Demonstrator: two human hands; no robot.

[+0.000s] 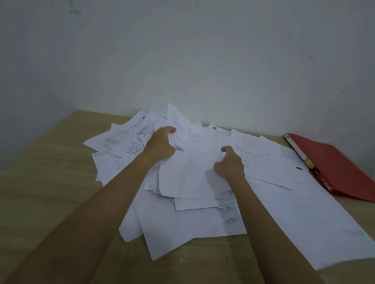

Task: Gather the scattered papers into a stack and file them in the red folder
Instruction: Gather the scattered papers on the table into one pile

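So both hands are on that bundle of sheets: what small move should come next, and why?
Probably square up the bundle: the left hand and right hand grip its sides, its sheets sit askew, and loose papers lie spread around it. The red folder waits at the right.

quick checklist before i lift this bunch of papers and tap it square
1. Left hand grips the held sheets: ok.
2. Right hand grips their other side: ok.
3. Held sheets' edges aligned: not ok, corners fan out at the near end.
4. Loose papers all gathered: not ok, many lie spread on the table to both sides.
5. Red folder open and ready: not ok, it lies shut at the right by the wall.
6. Bottom sheets free to lift: cannot tell.
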